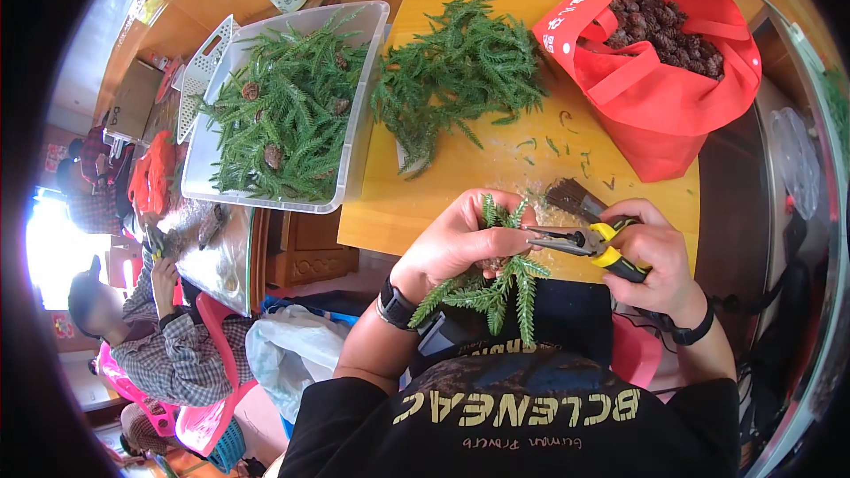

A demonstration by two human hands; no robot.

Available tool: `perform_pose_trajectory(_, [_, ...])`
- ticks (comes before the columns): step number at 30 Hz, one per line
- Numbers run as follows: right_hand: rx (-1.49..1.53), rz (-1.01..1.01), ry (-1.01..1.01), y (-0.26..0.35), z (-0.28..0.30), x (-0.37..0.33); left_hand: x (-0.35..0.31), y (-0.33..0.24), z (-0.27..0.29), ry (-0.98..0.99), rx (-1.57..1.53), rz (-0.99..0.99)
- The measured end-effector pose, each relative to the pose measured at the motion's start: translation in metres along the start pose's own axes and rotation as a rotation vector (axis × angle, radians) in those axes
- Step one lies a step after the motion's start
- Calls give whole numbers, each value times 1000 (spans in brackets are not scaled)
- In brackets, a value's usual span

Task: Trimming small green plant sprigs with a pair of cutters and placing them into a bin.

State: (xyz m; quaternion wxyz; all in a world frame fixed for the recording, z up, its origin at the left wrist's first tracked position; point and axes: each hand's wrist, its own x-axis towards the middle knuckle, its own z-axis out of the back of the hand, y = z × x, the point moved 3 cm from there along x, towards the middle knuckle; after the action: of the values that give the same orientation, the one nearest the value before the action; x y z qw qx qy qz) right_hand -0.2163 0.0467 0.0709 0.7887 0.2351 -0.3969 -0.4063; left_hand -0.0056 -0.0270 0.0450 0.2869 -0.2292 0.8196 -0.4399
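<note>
My left hand [462,241] is closed on a green artificial pine sprig [498,299], whose branches fan out below and above the fingers. A bit of brown, perhaps a pine cone, shows under the thumb, mostly covered. In my right hand [662,258] is a pair of needle-nose pliers [577,241] with yellow and black handles. Their jaws point left and reach the sprig beside my left thumb; whether they grip anything there I cannot tell. Both hands are over the near edge of the yellow table [381,212].
Beyond my hands lies a pile of green sprigs [469,62], with dark thin sticks or wires [574,198] and loose clippings nearer. A see-through bin [352,150] holds sprigs and cones at left. A red bag [660,128] of pine cones [664,31] stands right. Far left sits another person [181,354].
</note>
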Motion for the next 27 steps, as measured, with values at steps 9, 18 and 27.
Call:
perform_pose_trajectory(9, [-73, -32, -75, 0, -2, -5, 0, -11, -7, -58, 111, -54])
perform_pose_trajectory(18, [145, -361, -31, -6, -7, -16, -2, -16, -20, -423, 904, -856])
perform_pose_trajectory(27, [574, -476, 15, -13, -11, -24, 4, -5, -9, -342, 394, -509])
